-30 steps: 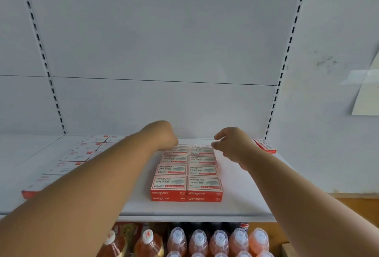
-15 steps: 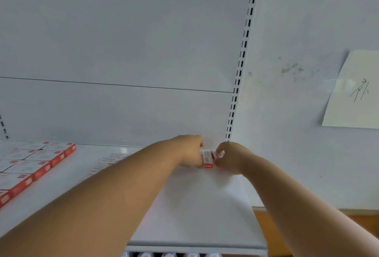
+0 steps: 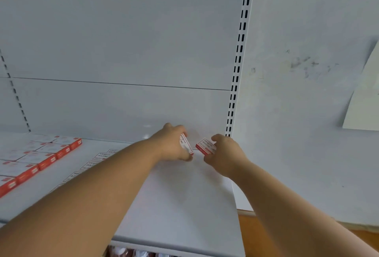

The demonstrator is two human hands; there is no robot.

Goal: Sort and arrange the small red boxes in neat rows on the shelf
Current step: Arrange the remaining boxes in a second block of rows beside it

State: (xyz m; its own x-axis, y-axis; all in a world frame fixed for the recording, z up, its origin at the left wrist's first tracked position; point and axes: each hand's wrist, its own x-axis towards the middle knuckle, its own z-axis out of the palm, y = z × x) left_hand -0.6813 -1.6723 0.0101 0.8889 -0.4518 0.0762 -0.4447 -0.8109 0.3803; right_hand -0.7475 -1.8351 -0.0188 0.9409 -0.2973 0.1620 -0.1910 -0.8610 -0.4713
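At the bottom edge, under the front lip of the white shelf (image 3: 180, 211), a blurred strip of bottle tops (image 3: 131, 253) shows on the level below. To the right of the shelf end, a strip of orange-brown wood (image 3: 248, 226) runs below the wall. Both bare forearms reach forward over the plain white shelf board toward its back right corner.

On the left, a block of small red-and-white boxes (image 3: 41, 154) lies flat in neat rows that run from the near left edge toward the back panel, red ends facing right. Between that block and the left forearm, a second line of boxes (image 3: 98, 157) lies partly hidden behind the arm; only their white printed tops show.

Near the back right corner, the left hand (image 3: 172, 146) has its fingers curled around one small red box (image 3: 185, 146), held tilted on edge. Just beside it, apart by a narrow gap, the right hand (image 3: 224, 154) pinches another red box (image 3: 206, 147), tilted with its printed top showing. Whether either box touches the shelf cannot be told.

Behind them rises the pale grey back panel (image 3: 123, 41) with one horizontal seam, bordered by a slotted upright (image 3: 239, 62) on the right and another at far left. Beyond the right upright is a scuffed white wall (image 3: 303, 92) with a pale sheet of paper (image 3: 363, 103) fixed at the frame's edge.
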